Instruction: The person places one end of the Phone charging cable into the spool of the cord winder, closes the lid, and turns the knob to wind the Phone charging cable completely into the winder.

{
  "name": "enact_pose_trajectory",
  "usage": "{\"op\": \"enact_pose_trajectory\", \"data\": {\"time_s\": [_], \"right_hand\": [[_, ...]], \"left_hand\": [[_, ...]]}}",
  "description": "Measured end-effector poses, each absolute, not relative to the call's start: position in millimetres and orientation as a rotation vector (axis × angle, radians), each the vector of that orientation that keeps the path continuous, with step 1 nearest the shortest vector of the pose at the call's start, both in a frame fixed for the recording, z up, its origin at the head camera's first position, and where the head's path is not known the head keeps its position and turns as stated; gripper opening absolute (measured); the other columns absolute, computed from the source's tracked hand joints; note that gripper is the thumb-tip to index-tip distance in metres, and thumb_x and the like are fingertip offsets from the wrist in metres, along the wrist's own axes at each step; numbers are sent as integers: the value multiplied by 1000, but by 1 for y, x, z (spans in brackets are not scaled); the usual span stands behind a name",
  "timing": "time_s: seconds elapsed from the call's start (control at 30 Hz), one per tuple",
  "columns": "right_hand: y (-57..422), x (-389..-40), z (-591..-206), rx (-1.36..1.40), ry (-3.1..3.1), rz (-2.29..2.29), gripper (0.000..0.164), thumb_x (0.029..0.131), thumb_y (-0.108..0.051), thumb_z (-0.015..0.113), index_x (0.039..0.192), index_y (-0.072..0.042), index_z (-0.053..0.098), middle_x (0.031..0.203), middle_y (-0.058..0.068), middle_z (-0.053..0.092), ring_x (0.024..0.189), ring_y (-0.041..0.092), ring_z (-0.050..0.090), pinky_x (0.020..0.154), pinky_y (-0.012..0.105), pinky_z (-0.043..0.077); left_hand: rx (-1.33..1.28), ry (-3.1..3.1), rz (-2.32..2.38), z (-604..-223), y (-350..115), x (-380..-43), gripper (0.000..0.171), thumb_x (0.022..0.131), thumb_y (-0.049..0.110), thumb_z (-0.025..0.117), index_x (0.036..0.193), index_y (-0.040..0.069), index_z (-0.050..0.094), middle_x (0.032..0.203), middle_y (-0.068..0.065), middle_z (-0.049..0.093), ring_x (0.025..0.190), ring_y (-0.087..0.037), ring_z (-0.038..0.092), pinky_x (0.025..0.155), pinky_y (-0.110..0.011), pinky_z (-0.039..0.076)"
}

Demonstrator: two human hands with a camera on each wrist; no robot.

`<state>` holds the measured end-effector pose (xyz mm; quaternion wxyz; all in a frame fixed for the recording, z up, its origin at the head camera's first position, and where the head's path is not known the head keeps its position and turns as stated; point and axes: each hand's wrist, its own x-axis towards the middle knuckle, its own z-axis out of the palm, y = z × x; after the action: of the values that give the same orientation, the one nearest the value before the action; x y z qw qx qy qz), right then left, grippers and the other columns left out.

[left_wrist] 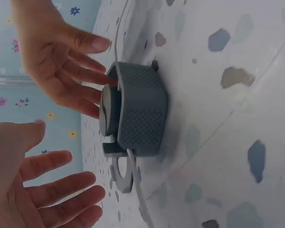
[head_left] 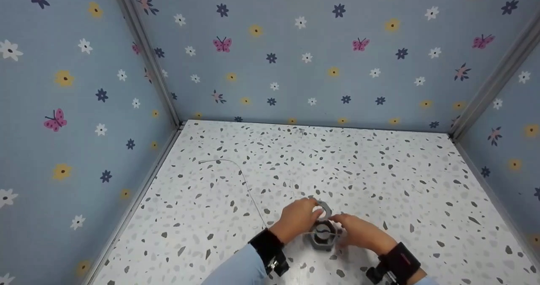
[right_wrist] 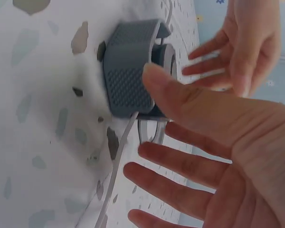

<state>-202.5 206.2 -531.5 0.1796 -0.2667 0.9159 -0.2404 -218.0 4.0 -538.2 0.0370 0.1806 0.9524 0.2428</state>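
Note:
A grey hexagonal cable winder with textured sides sits on the speckled tabletop, a round spool in its middle. A thin white cable passes through slots in its sides. Beyond it is a grey ring-shaped part, also seen behind the winder in the left wrist view. My left hand is beside the ring and the winder, fingers spread and apart from the winder. My right hand is at the winder's right side with extended fingers; its thumb overlaps the rim, and I cannot tell whether it touches.
The cable stretches away to the far left of the white speckled table, ending in a small tip. Blue flowered panels with grey metal corner posts enclose the back and both sides.

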Motion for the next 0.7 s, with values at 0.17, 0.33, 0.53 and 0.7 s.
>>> {"op": "enact_pose_trajectory", "data": {"time_s": [0.17,0.33,0.53,0.7], "right_hand": [[194,-193,-537,-793,2733,-545,80,63,-25,88,132,-2,55,121,19,60,101,35,62,83,51,54],[186,-187,-546,-854,2823,-467,70,68,-31,85,126,-2,58,108,10,62,91,27,64,74,43,57],[184,-186,-547,-850,2853,-470,66,69,-27,85,123,-2,58,103,9,63,87,26,65,70,41,57],[186,-186,-547,-864,2869,-450,64,69,-25,85,123,-2,58,103,10,64,86,27,65,68,41,57]], "left_hand": [[617,2943,677,-547,-3,-234,41,96,18,58,135,8,54,133,-10,59,117,-29,58,97,-39,49],[554,2769,745,-558,-4,-241,50,97,14,52,146,10,43,144,-9,50,130,-31,47,108,-43,40],[464,2622,970,-560,3,-250,49,96,20,54,142,6,46,139,-12,54,124,-32,50,103,-44,43],[244,2345,1401,-551,11,-257,46,94,20,55,135,0,49,131,-19,55,114,-30,55,91,-40,48]]}}
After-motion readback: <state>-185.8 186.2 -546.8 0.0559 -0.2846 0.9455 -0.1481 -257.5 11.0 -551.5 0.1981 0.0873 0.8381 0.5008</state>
